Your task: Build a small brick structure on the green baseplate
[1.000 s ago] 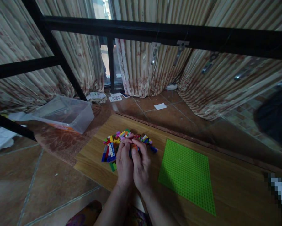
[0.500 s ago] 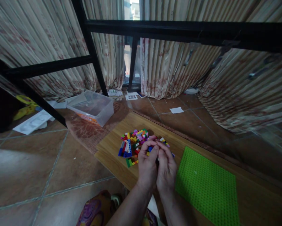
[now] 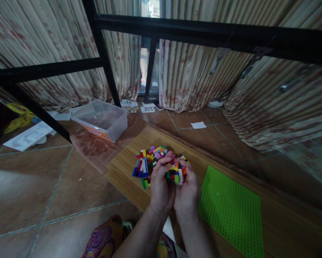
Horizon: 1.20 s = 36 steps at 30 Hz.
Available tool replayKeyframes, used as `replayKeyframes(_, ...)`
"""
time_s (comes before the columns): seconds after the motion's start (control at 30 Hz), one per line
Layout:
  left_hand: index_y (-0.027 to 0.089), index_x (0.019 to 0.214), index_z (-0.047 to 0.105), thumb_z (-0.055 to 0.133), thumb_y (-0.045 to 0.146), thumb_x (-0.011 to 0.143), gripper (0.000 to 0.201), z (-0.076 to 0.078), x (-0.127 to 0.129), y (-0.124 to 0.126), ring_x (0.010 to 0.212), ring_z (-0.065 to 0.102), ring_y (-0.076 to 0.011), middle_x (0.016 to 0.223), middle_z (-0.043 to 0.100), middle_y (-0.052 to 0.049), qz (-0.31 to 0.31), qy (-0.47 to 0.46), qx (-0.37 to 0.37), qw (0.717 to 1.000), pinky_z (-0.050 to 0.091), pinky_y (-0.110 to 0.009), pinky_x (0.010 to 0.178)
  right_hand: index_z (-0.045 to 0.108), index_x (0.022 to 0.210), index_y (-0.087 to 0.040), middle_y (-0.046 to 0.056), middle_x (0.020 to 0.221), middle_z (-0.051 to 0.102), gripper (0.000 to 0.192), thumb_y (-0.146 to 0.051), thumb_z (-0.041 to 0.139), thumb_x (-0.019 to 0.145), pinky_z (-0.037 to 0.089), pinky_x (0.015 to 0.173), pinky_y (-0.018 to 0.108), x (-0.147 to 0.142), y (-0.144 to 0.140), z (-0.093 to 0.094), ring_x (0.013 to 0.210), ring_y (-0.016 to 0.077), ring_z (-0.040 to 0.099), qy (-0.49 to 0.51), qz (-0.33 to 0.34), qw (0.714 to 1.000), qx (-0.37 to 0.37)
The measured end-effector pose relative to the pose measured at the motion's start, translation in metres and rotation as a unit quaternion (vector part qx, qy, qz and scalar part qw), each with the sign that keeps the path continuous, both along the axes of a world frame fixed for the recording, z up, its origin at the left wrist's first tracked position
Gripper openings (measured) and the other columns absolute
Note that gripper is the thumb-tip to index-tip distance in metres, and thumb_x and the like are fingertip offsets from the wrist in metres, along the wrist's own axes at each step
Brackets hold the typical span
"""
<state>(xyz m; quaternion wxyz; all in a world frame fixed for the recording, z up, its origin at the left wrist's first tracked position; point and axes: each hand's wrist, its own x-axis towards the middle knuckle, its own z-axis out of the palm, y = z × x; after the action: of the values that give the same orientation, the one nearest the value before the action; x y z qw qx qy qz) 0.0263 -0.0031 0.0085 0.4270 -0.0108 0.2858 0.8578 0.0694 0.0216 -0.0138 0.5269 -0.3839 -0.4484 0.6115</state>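
My left hand (image 3: 158,188) and my right hand (image 3: 189,193) are cupped side by side, their inner edges touching. Between the palms lies a handful of toy building bricks (image 3: 176,172) in red, yellow, green, orange and white. Just beyond and to the left, a loose brick pile (image 3: 144,166) of many colours spreads over the wooden table (image 3: 123,163); my hands hide part of it. A green studded baseplate (image 3: 230,211) lies flat on the tabletop, to the right of my right hand.
A clear plastic box (image 3: 103,120) with an orange label stands on a brown mat (image 3: 93,152) left of the table. Black metal bars (image 3: 203,34) cross in front of striped curtains (image 3: 187,75). A white paper (image 3: 198,125) lies on the tiled floor behind the table.
My hands have opened from a closed clasp into a cup, so the bricks inside now show. The whole view has shifted slightly.
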Motion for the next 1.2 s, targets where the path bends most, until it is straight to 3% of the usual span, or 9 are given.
replayKeyframes(0.13, 0.020, 0.088, 0.069, 0.059, 0.017, 0.070, 0.021, -0.002, 0.000, 0.000, 0.115, 0.059, -0.0210, 0.115, 0.068, -0.004, 0.020, 0.039, -0.013, 0.999, 0.040, -0.037, 0.104, 0.066, 0.098, -0.020, 0.006, 0.103, 0.070, 0.033, -0.046, 0.051, 0.085, 0.052, 0.086, 0.039, -0.006, -0.001, 0.007, 0.101, 0.0227, 0.065, 0.071, 0.017, 0.994, -0.083)
replayKeyframes(0.27, 0.019, 0.088, 0.071, 0.068, 0.025, 0.074, 0.016, 0.003, 0.001, -0.003, 0.119, 0.056, -0.0219, 0.116, 0.068, -0.006, 0.017, 0.114, -0.042, 0.992, 0.038, -0.035, 0.106, 0.066, 0.098, -0.021, 0.005, 0.108, 0.070, 0.025, -0.035, 0.066, 0.078, 0.047, 0.094, 0.039, -0.007, -0.005, 0.012, 0.105, 0.0213, 0.063, 0.005, 0.016, 0.999, -0.031)
replayKeyframes(0.4, 0.019, 0.091, 0.072, 0.073, 0.027, 0.074, 0.019, 0.007, 0.003, -0.005, 0.121, 0.054, -0.0225, 0.119, 0.067, -0.006, 0.025, 0.167, -0.074, 0.983, 0.036, -0.035, 0.107, 0.065, 0.101, -0.021, 0.007, 0.111, 0.069, 0.022, -0.033, 0.059, 0.085, 0.046, 0.097, 0.042, -0.003, -0.006, 0.014, 0.106, 0.0208, 0.063, -0.028, 0.000, 0.999, 0.018)
replayKeyframes(0.6, 0.018, 0.095, 0.073, 0.066, 0.036, 0.080, 0.025, 0.009, 0.008, -0.005, 0.109, 0.062, -0.0209, 0.108, 0.071, -0.006, 0.007, 0.118, -0.093, 0.989, 0.043, -0.032, 0.100, 0.064, 0.105, -0.021, 0.007, 0.115, 0.066, 0.021, -0.030, 0.052, 0.089, 0.044, 0.101, 0.045, 0.001, -0.003, 0.017, 0.111, 0.0210, 0.060, -0.095, 0.008, 0.984, 0.151)
replayKeyframes(0.8, 0.017, 0.088, 0.070, 0.078, 0.036, 0.067, 0.029, 0.014, 0.009, -0.004, 0.082, 0.067, -0.0157, 0.087, 0.072, -0.003, -0.009, 0.046, -0.123, 0.991, 0.050, -0.026, 0.079, 0.065, 0.100, -0.022, 0.007, 0.113, 0.065, 0.017, -0.027, 0.052, 0.090, 0.047, 0.097, 0.042, 0.005, -0.006, 0.018, 0.106, 0.0200, 0.060, -0.135, 0.007, 0.970, 0.201)
replayKeyframes(0.9, 0.019, 0.086, 0.067, 0.080, 0.032, 0.064, 0.029, 0.014, 0.011, -0.003, 0.078, 0.066, -0.0148, 0.081, 0.070, -0.001, -0.010, 0.019, -0.111, 0.994, 0.050, -0.025, 0.076, 0.066, 0.099, -0.022, 0.007, 0.112, 0.065, 0.016, -0.025, 0.053, 0.090, 0.047, 0.096, 0.041, 0.009, -0.008, 0.023, 0.106, 0.0196, 0.060, -0.149, -0.003, 0.964, 0.221)
replayKeyframes(1.03, 0.018, 0.082, 0.066, 0.076, 0.033, 0.069, 0.022, 0.010, 0.015, -0.003, 0.075, 0.064, -0.0132, 0.080, 0.069, -0.001, -0.030, 0.035, -0.091, 0.995, 0.048, -0.023, 0.072, 0.068, 0.096, -0.021, 0.007, 0.110, 0.066, 0.015, -0.025, 0.055, 0.088, 0.049, 0.093, 0.040, 0.012, -0.010, 0.025, 0.104, 0.0200, 0.061, -0.159, -0.030, 0.964, 0.210)
replayKeyframes(1.2, 0.017, 0.080, 0.066, 0.078, 0.031, 0.068, 0.022, 0.005, 0.014, -0.004, 0.076, 0.063, -0.0125, 0.081, 0.068, -0.001, -0.017, 0.013, -0.082, 0.996, 0.047, -0.023, 0.075, 0.070, 0.094, -0.020, 0.008, 0.105, 0.070, 0.017, -0.029, 0.061, 0.084, 0.050, 0.090, 0.042, 0.008, -0.010, 0.018, 0.100, 0.0216, 0.064, -0.109, -0.059, 0.987, 0.103)
